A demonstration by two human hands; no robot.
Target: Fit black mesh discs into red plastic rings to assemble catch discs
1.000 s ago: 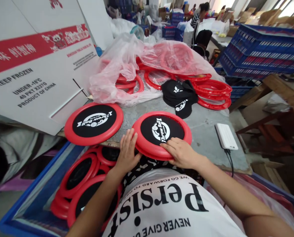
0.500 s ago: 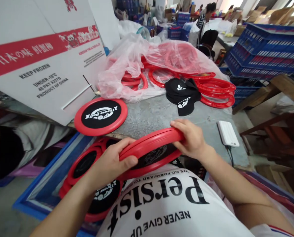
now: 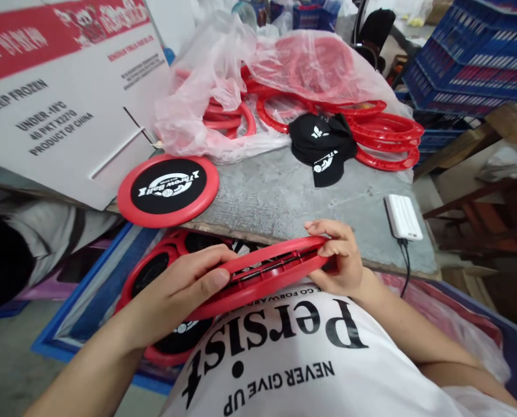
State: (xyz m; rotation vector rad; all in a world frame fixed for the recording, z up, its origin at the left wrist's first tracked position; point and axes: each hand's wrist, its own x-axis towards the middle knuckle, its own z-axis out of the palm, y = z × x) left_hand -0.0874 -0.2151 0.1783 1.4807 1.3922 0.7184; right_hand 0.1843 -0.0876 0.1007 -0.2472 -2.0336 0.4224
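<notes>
Between my hands, close to my shirt, is a red throw-ball disc (image 3: 267,282), held tilted on edge. A gap along its rim shows dark fabric and ribs inside, so its two rings stand partly apart. My left hand (image 3: 197,284) is closed on the disc's left end, thumb on top. My right hand (image 3: 339,255) grips the right end with curled fingers. On the table in front, a finished-looking disc (image 3: 168,190) with a black "Throw Ball" centre lies flat at the left. Black printed fabric circles (image 3: 321,147) lie in a pile farther back.
Loose red rings (image 3: 386,136) are stacked by the fabric. Clear plastic bags (image 3: 215,63) cover more rings behind. A white power bank (image 3: 404,217) with a cable lies on the grey table (image 3: 258,194). A white carton (image 3: 80,110) leans at the left; a blue crate (image 3: 62,341) holds discs below.
The disc has been tipped and lowered a little, and its rim now shows an open gap. My right fingers have curled at its end. The view has tilted downward.
</notes>
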